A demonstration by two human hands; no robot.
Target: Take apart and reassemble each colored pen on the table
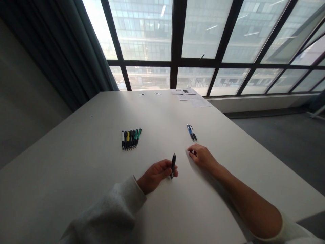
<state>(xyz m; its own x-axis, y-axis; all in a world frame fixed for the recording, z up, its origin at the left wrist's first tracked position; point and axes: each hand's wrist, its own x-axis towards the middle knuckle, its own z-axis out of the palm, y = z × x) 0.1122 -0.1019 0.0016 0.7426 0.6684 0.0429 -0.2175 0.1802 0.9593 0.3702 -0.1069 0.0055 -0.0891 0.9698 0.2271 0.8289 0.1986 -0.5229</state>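
My left hand [162, 172] is closed round a black pen [173, 165], pinched between thumb and fingers with its pointed end up. To the right, my right hand [200, 156] hovers at or just over the tabletop, its fingers loosely bent and a gap showing between thumb and forefinger. Nothing is visible in it. Just beyond that hand lie two pens side by side, a blue pen [190, 133] and a black and white pen [193, 132]. A row of several pens [130, 139] with white, black, yellow and green barrels lies further left.
The white table [76, 152] stretches away to a wide window [203, 34]. Printed papers [189, 97] lie at its far right corner. Two small white discs [158, 94] sit along the far edge. A dark curtain [83, 40] hangs at the left.
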